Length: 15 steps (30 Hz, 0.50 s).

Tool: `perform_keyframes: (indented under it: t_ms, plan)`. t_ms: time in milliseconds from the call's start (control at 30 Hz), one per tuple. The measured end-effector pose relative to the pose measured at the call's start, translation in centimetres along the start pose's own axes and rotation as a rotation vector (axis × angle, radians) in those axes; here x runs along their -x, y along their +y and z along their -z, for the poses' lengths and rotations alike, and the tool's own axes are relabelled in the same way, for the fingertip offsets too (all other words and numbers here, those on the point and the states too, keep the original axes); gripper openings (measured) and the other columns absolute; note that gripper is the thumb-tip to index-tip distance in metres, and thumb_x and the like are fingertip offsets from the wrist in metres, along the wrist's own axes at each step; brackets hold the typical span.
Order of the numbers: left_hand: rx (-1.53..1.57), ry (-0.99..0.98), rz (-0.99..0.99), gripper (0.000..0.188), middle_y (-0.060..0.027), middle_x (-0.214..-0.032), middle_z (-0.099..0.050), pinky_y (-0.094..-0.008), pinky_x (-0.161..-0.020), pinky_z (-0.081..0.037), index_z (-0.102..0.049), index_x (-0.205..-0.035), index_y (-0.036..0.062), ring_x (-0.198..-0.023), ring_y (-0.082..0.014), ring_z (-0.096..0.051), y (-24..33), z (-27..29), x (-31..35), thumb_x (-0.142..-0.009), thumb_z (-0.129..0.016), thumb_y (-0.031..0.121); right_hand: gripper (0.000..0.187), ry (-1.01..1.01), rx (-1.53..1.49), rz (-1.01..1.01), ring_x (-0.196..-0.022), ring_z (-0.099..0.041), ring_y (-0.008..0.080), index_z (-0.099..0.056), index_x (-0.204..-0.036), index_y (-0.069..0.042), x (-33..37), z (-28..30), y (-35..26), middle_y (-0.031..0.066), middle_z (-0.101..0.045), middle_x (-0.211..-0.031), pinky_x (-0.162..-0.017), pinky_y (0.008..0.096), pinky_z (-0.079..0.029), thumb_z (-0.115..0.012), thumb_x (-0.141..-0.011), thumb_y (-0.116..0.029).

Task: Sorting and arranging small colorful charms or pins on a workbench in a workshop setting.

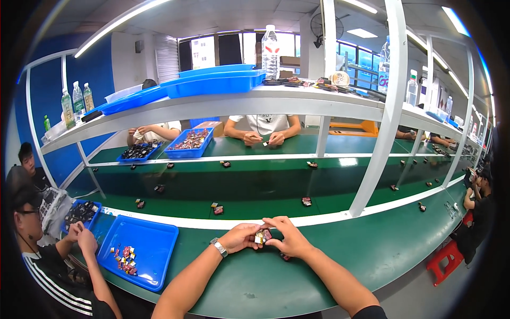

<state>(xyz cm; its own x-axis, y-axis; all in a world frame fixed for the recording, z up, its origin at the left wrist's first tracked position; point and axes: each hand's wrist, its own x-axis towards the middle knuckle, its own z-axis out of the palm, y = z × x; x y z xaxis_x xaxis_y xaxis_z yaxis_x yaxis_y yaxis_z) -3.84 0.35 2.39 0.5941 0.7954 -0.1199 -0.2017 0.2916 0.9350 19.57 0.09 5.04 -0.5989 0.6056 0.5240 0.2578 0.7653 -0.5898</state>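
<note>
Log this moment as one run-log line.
left hand: holds small part | right hand: holds same part | blue tray: left, on green bench

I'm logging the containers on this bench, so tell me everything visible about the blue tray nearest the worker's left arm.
The blue tray is a shallow rectangular bin, seemingly smooth plastic, with low walls and rounded corners. It lies flat on the green worktop, left of the person's left forearm and not touching it. It is mostly bare inside; a small heap of little red, yellow and dark parts sits near its left end. No hand touches it.
</note>
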Motion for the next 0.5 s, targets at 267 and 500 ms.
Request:
perform_keyframes:
  t_ms: [267, 500]
  plan:
    - [0.067, 0.094, -0.105, 0.041, -0.0072, -0.112, -0.063, -0.0356, -0.091, -0.055, -0.048, -0.136, 0.0023, -0.099, -0.0168, -0.064, -0.2, -2.4, -0.3, -0.099, -0.055, 0.016, 0.047, 0.205, 0.223, 0.051, -0.105, -0.057, 0.0282, -0.062, -0.12, -0.008, 0.5, -0.1, -0.4, 0.0088, -0.063, -0.107, -0.089, 0.0367, -0.049, -0.077, -0.076, -0.015]
    - [0.097, 0.137, -0.119, 0.035, -0.0096, -0.118, -0.06, -0.0375, -0.095, -0.054, -0.05, -0.133, 0.0037, -0.106, -0.0188, -0.063, -0.9, -2.7, -0.7, -0.099, -0.053, 0.01, 0.024, 0.302, 0.537, 0.127, -0.086, -0.061, 0.0209, -0.07, -0.1, -0.009, 0.4, -1.2, 0.0, 0.0042, -0.065, -0.1, -0.071, 0.0326, -0.053, -0.075, -0.077, -0.015]
